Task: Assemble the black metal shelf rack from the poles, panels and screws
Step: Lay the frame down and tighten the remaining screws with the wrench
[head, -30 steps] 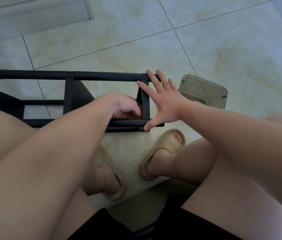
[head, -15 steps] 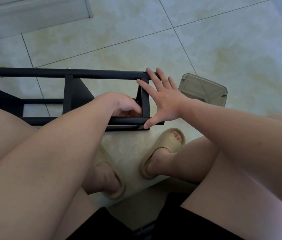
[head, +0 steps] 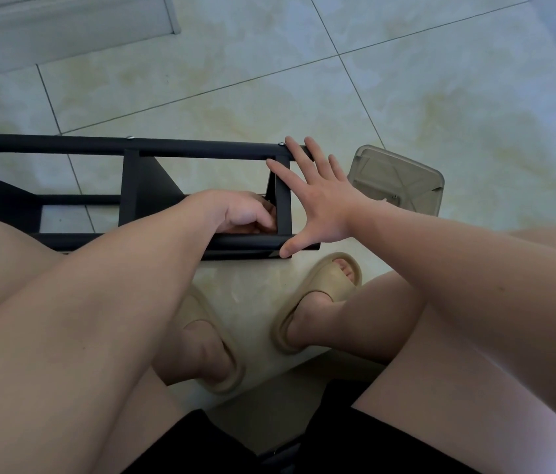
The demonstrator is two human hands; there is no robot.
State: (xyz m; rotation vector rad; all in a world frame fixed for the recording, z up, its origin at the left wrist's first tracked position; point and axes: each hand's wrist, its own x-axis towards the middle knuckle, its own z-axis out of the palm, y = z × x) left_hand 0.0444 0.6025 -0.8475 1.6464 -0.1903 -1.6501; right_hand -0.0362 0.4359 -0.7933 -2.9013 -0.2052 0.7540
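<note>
Shelf rack [head: 140,189], part-built, lies on its side on the tiled floor [head: 235,80] at 12 o'clock, just past a seated person's sandals [head: 321,295]. Left hand [head: 235,213] reaches inside the frame, grip curled vs. the end panel [head: 283,206]; contents hidden, can't tell. Right hand [head: 324,206], 1 o'clock, grip spread flat, braces that panel from outside. Step, prob.: fixing panel to near pole [head: 246,240]. Next needs panel square, fixing turned home. Clear tub [head: 403,179] at 2 o'clock.

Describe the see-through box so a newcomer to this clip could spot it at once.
Find the black rack lying across the tiled floor. Just beyond its right end, beside the spread right hand, sits the box. It alone is smoky and see-through with rounded corners; its neighbours are black metal and beige slippers.
</note>
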